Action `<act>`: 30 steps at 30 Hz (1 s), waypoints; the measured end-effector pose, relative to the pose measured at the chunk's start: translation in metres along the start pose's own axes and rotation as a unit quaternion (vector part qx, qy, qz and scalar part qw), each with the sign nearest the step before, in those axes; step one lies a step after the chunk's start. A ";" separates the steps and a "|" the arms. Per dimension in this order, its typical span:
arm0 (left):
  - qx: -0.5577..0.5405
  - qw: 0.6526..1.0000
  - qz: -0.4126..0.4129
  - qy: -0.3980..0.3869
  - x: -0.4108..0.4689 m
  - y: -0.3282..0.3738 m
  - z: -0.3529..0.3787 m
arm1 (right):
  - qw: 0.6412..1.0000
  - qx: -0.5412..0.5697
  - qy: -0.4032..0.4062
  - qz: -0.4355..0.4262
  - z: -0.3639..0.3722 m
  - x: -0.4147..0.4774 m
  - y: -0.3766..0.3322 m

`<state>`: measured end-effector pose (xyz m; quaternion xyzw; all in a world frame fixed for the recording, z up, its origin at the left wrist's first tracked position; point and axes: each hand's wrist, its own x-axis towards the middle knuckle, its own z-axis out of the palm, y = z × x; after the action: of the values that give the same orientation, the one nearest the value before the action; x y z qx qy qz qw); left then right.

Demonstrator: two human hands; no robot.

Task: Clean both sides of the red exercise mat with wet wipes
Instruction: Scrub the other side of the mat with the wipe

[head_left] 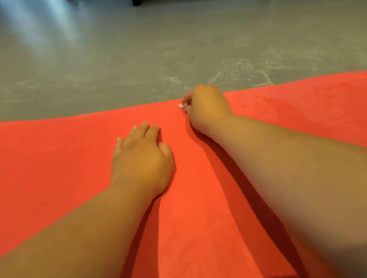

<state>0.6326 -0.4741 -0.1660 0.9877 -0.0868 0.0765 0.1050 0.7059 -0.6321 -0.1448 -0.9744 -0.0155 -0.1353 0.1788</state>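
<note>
Red exercise mat (pixel 46 163) lies flat on the grey floor (pixel 125 54), its near and side edges cut off. The left hand (pixel 140 158) rests on the mat, fingers together and loosely bent. The right hand (pixel 206 107) is at the mat's far edge with fingers curled under. A white speck (pixel 180 105) shows at its fingertips. Whether it pinches anything cannot be told.

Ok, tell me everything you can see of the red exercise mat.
The red mat lies flat, unrolled on the grey floor, filling the near view; its far edge runs straight across. The surface looks matte and faintly textured, like foam. The left hand rests on it; the right hand, by the far edge, pinches what looks like a white wipe, mostly hidden.
</note>
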 end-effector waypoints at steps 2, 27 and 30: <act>0.002 1.000 -0.003 -0.001 0.000 0.002 0.000 | 0.999 -0.027 -0.010 -0.027 0.008 0.009 -0.005; 0.001 1.000 -0.009 -0.008 0.001 0.002 0.002 | 0.980 -0.115 -0.002 0.160 -0.031 0.012 0.067; 0.001 1.000 -0.010 0.006 0.002 0.000 0.002 | 0.966 -0.148 0.014 0.212 -0.042 0.004 0.079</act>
<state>0.6352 -0.4752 -0.1676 0.9881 -0.0762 0.0814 0.1057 0.7054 -0.7210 -0.1330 -0.9690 0.2143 -0.1089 0.0572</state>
